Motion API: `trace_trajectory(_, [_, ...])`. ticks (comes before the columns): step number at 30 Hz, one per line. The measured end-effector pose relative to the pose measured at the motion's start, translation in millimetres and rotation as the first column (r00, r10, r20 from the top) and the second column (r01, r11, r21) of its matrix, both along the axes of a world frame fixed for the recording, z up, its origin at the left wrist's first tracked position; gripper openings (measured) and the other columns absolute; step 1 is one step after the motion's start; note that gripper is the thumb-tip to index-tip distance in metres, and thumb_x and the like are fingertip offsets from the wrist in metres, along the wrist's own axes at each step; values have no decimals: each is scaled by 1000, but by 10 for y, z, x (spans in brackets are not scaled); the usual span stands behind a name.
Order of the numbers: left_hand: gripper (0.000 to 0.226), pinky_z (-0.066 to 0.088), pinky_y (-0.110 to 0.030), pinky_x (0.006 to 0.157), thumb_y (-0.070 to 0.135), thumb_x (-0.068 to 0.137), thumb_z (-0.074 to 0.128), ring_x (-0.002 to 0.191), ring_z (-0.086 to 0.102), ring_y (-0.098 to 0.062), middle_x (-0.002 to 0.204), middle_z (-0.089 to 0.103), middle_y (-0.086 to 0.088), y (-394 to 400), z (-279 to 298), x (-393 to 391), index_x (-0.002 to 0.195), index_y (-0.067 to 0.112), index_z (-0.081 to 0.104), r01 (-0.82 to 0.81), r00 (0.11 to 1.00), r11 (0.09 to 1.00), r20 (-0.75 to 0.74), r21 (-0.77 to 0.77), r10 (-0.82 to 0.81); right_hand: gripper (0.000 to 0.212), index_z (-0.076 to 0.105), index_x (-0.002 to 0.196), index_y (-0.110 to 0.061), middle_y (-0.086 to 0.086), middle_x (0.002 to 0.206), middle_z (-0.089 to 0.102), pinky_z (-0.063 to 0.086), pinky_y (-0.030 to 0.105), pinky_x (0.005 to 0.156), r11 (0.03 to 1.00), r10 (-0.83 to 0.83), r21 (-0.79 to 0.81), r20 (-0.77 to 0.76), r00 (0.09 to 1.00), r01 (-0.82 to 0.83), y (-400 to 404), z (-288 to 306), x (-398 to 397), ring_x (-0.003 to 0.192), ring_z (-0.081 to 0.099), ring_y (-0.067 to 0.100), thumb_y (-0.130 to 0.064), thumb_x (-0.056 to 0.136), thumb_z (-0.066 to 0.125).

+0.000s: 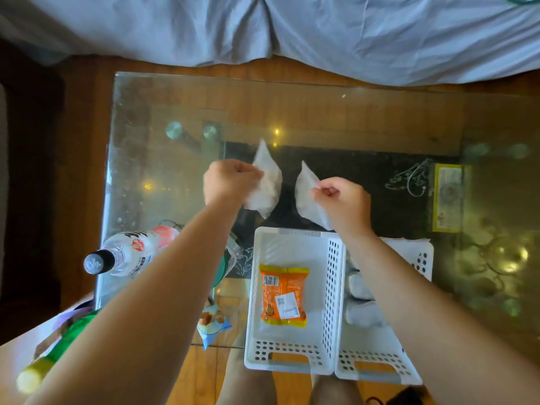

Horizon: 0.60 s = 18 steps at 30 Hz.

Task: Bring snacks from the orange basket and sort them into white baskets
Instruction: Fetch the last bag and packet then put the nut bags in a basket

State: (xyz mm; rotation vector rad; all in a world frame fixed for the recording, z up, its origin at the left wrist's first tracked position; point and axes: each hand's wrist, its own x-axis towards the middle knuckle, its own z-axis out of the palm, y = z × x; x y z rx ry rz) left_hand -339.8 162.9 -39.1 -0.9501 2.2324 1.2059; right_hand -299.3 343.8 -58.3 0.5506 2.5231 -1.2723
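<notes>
My left hand (230, 182) pinched one pale, translucent plastic snack packet (267, 182) and my right hand (342, 200) pinched a second like it (306, 191), both dangling at mid-frame above the glass table (175, 112). Below them sat the left white perforated plastic basket (292, 247), holding an orange wrapped snack (283, 296), and the right white basket (377, 366), holding grey packets (362, 314). Such light corner grips could have slipped, dropping a packet short or into the wrong basket. The orange basket was out of view.

Bare glass table (336, 118) beyond 2 white baskets (333, 287).

head view, steeply downward, close over glass table (163, 112)
</notes>
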Motion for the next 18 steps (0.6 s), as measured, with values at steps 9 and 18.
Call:
trace_trajectory(9, [17,54,-16,53,16,70,79,53,65,-6,70,71,-3,-272,168,84,61,24,68,130,989,970,-95,204,-113,4,66,86,-21,-16,74,61,45,5,57,957,-273,-104,-20,962,269,270,176,64,69,59,1,-19,84,64])
trace_trajectory(18, [21,53,-29,71,14,77,74,70,61,-20,83,68,-6,-384,-14,122,95,5,69,87,996,993,-31,84,-84,12,63,90,-10,-1,81,59,38,13,55,928,-365,108,79,928,356,370,-10,53,68,53,7,-17,80,66])
